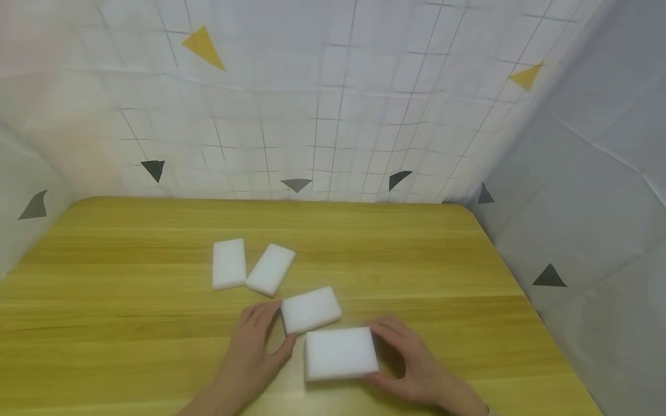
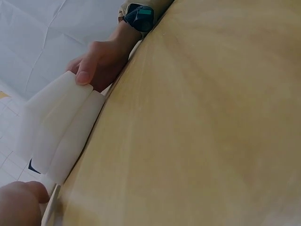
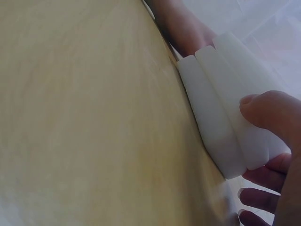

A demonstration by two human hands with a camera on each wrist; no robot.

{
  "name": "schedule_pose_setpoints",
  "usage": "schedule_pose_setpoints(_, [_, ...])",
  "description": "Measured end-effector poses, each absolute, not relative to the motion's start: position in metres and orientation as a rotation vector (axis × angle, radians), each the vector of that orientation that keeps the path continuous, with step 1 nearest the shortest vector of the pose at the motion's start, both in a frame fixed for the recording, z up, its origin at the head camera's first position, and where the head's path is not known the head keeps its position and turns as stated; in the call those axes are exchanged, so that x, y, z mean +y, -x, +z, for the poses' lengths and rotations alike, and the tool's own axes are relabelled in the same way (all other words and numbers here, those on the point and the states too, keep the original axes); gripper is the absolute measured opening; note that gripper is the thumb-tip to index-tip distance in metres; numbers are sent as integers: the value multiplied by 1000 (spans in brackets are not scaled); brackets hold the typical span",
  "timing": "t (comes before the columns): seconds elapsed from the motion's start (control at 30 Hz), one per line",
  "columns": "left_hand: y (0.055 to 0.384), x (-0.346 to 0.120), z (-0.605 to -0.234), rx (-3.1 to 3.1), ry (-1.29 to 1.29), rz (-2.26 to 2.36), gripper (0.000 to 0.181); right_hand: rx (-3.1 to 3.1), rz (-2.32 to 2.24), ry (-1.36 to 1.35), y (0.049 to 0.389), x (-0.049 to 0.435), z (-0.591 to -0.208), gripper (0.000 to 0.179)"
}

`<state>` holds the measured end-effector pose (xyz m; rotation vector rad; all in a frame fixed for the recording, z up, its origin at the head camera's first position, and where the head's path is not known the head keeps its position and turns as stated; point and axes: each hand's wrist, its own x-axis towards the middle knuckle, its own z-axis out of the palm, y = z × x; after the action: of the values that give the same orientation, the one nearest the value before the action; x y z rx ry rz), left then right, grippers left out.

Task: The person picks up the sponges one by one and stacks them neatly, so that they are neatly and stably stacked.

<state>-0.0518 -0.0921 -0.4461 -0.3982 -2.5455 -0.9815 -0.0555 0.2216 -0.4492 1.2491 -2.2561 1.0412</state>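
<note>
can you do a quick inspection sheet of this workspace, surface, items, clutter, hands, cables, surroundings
Surface: wooden table, visible grain
Job's things: stack of white blocks, apparently three high; single block just beyond it; far left block and slanted block lying flat farther back
Clutter: nothing seen
Hands: left hand grips the single block's left end; right hand grips the stack's right end, dark watch-like device on that wrist
Cables: nothing seen
Surroundings: pale patterned sheet behind, with grid lines and yellow and dark shapes
</note>
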Motion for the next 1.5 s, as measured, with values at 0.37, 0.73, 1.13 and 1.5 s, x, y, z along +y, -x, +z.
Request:
schedule_pose_setpoints(0.37, [52,-93,-447,-2409,437,-978,60,-2251,1051,-1247,55,220,-448,66])
schedule_pose_setpoints(0.73, [54,-94,-449,-2292,496,-1061,57,-2244,1047,-1254,56,221,-450,65])
schedule_pose_setpoints(1.13, [55,-95,-445,-2159,525,-1114,51,-2267,1049,-1253,55,221,-448,67])
schedule_pose_setpoints(1.5, [57,-93,-443,-1953,669,-1181,42,-2285,1046,-1240,55,222,-448,67])
